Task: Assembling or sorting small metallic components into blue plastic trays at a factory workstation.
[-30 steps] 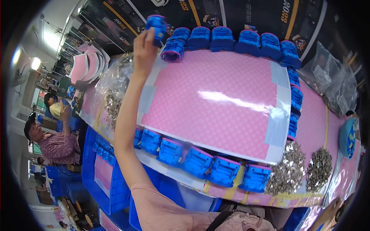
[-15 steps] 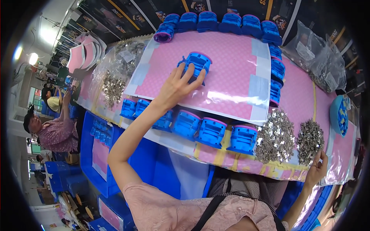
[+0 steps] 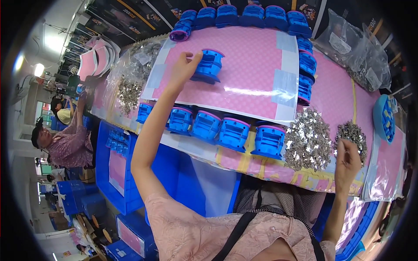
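On the pink padded mat [image 3: 252, 56] stands a blue plastic housing [image 3: 210, 65] with a pink rim. My left hand [image 3: 183, 69] is closed at its left side, thumb and fingertips against the edge. My right hand [image 3: 348, 163] is raised in front of the small pile of metal pieces [image 3: 352, 132], its fingertips pinched together. Whatever lies between those fingertips is too small to make out. A larger heap of shiny little metal pieces [image 3: 308, 139] lies to the left of that hand.
Several similar blue housings [image 3: 233, 132] line the mat's near, far and right sides. Clear plastic bags [image 3: 348, 48] lie at the back right, and a light-blue bowl of small parts [image 3: 384, 119] sits far right. Blue bins [image 3: 114, 195] stand below the table's left. Another person [image 3: 69, 145] is at left.
My left hand has shifted from over the front of the housing to its left side. My right hand has risen from the small pile's near edge, fingers pinched.
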Tool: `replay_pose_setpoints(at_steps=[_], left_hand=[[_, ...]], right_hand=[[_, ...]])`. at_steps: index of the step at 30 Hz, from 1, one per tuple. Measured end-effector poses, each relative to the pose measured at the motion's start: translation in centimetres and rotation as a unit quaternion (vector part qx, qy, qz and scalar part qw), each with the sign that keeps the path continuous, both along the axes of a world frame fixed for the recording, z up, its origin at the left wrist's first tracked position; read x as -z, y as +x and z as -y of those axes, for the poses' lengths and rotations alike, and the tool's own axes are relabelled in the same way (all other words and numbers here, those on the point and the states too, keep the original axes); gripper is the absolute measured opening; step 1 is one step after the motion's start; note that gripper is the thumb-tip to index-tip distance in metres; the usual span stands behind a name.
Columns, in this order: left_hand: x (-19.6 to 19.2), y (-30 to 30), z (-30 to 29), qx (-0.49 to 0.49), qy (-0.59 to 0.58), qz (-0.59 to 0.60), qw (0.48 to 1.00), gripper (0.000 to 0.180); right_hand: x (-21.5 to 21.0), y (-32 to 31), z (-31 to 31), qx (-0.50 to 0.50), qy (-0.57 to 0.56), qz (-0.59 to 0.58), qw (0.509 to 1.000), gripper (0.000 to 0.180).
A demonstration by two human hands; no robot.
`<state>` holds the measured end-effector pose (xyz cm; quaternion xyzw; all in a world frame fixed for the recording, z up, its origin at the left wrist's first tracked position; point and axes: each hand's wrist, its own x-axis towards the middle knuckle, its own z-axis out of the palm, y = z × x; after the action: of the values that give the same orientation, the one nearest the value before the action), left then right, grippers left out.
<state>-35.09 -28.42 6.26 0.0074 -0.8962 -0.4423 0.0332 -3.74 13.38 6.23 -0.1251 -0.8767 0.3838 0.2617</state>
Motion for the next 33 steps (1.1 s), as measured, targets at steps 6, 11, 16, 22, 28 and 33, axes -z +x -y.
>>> replay_pose_setpoints(at_steps=[6,11,16,22,28,33], left_hand=[[0.4,-0.2,-1.2,0.053,0.026,0.15,0.987,0.075],[-1.3,5.3,-6.2,0.089,0.05,0.152,0.983,0.067],[-1.6,12.2,-10.9,0.082,-0.004,-0.08,0.993,0.06],[-1.9,15.9,-12.3,0.148,0.157,0.094,0.972,0.05],[0.1,16.8,-12.9,0.164,0.476,0.325,0.8,0.073],[0.4,16.7,-14.1,0.141,0.481,0.353,0.79,0.081]], right_hand=[[-2.1,-6.5,4.8,-0.165,0.004,0.055,0.985,0.014],[-1.2,-11.7,8.3,-0.269,-0.036,-0.001,0.963,0.06],[-0.5,-11.6,11.8,-0.239,0.059,-0.056,0.968,0.095],[0.4,-10.1,9.8,-0.294,-0.051,-0.044,0.953,0.097],[1.6,-8.8,7.9,-0.287,-0.178,0.005,0.941,0.1],[0.9,-9.1,6.8,-0.31,-0.09,-0.046,0.945,0.099]])
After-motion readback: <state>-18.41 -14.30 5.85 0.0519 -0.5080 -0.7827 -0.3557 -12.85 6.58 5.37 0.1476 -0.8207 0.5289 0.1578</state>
